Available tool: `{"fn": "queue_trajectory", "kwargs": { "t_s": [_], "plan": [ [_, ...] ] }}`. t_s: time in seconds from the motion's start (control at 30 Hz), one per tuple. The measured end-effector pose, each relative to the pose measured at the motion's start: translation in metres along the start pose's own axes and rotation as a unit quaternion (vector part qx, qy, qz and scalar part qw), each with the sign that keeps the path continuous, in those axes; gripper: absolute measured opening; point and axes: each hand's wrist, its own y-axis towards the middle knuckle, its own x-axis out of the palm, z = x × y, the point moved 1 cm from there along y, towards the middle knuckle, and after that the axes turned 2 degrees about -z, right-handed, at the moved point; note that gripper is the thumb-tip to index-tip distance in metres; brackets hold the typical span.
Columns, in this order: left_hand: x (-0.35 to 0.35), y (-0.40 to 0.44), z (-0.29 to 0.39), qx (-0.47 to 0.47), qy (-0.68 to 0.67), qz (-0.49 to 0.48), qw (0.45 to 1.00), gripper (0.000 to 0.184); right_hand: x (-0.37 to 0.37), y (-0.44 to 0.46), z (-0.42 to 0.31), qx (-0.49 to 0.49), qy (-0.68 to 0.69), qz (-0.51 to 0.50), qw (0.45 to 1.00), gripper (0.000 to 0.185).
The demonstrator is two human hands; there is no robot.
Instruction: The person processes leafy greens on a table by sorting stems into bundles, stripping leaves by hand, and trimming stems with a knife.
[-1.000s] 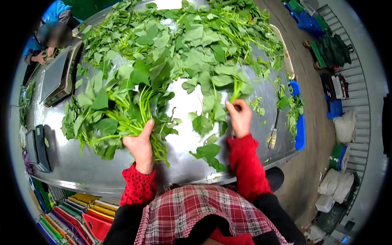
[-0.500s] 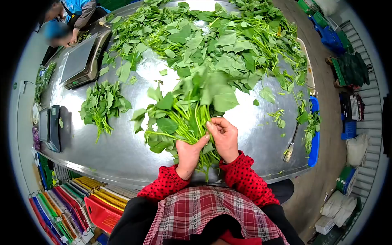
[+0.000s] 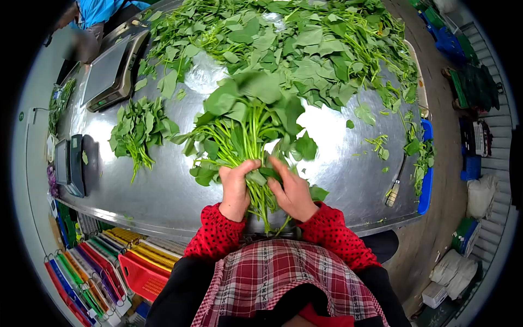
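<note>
A large bunch of leafy green stems (image 3: 248,128) stands over the near middle of the metal table (image 3: 163,201). Around its stems, on the left side, my left hand (image 3: 236,188) is wrapped, thumb across the front. My right hand (image 3: 291,191) is at the bunch's right side, fingers bent against the leaves and stems. Cut stem ends stick out below both hands. A smaller bunch (image 3: 143,131) lies apart to the left. Across the far side spreads a big heap of loose greens (image 3: 305,46).
Two scales (image 3: 111,71) (image 3: 71,166) stand at the left. A wooden-handled knife (image 3: 393,193) lies at the right, near a blue tray (image 3: 426,188). Another person (image 3: 98,16) is at the far left corner. A red basket (image 3: 143,275) sits below the table edge.
Since a second ago, my right hand has come in from the right to the bunch. The smaller bunch at the left now lies separate from the held one, which has moved to the right.
</note>
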Motion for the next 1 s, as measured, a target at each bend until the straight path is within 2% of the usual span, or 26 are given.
{"fn": "queue_trajectory", "kwargs": {
  "t_s": [0.03,0.1,0.23,0.3,0.37,0.43,0.47,0.5,0.53,0.6,0.63,0.67,0.7,0.77,0.83,0.9,0.97,1.0],
  "plan": [
    [-0.004,0.003,0.005,0.000,-0.007,0.000,1.000,0.024,-0.001,-0.007,-0.002,-0.004,0.004,-0.004,1.000,0.035],
    [-0.009,0.009,0.015,0.015,-0.013,0.018,1.000,0.023,-0.007,-0.021,-0.005,0.036,-0.045,-0.095,0.994,0.016],
    [-0.024,0.021,0.028,0.101,-0.012,0.056,0.993,0.019,-0.008,-0.045,0.013,0.083,0.060,-0.127,0.987,0.015],
    [-0.034,0.026,0.031,0.147,0.035,0.045,0.988,0.019,-0.034,-0.033,0.021,-0.001,0.002,-0.187,0.982,0.022],
    [-0.026,0.017,0.037,0.159,0.105,0.049,0.980,0.022,-0.074,-0.003,0.003,-0.059,-0.187,-0.117,0.974,0.024],
    [-0.014,0.004,0.026,0.181,0.167,0.033,0.969,0.022,-0.096,0.024,-0.021,-0.080,-0.174,0.081,0.978,0.029],
    [-0.004,-0.006,0.021,0.147,0.164,-0.001,0.975,0.025,-0.094,0.032,-0.035,-0.035,-0.016,0.077,0.996,0.034],
    [0.004,-0.014,0.013,0.144,0.160,-0.020,0.976,0.026,-0.083,0.037,-0.051,0.008,0.143,0.071,0.987,0.038],
    [0.015,-0.022,0.010,0.155,0.135,-0.033,0.978,0.026,-0.062,0.039,-0.048,0.026,0.220,0.058,0.973,0.047],
    [0.035,-0.031,0.006,0.192,0.053,-0.060,0.978,0.025,-0.016,0.023,-0.030,0.110,0.218,0.040,0.969,0.055],
    [0.036,-0.032,0.001,0.168,0.013,-0.053,0.984,0.023,0.012,0.009,0.000,0.069,0.164,0.053,0.983,0.058],
    [0.031,-0.032,-0.005,0.143,0.009,-0.055,0.988,0.023,0.011,0.003,-0.015,0.121,0.295,0.036,0.947,0.066],
    [0.024,-0.034,-0.008,0.117,0.006,-0.059,0.991,0.023,0.009,-0.003,-0.016,0.120,0.290,0.029,0.949,0.066],
    [0.013,-0.037,-0.005,0.007,-0.017,-0.079,0.997,0.023,0.003,-0.008,-0.017,0.093,0.103,-0.070,0.988,0.081],
    [0.011,-0.045,-0.006,-0.050,-0.043,-0.091,0.994,0.027,-0.005,-0.011,-0.012,0.145,0.042,-0.149,0.977,0.085],
    [-0.003,-0.041,-0.022,-0.098,-0.046,-0.109,0.988,0.030,-0.019,-0.012,-0.013,0.166,0.065,-0.199,0.964,0.090],
    [-0.003,-0.044,-0.018,-0.077,0.099,-0.150,0.981,0.029,-0.018,-0.022,-0.001,0.168,0.001,-0.216,0.962,0.082],
    [-0.006,-0.042,-0.012,-0.076,0.101,-0.157,0.980,0.029,-0.018,-0.027,-0.002,0.169,-0.001,-0.210,0.963,0.082]
  ]
}}
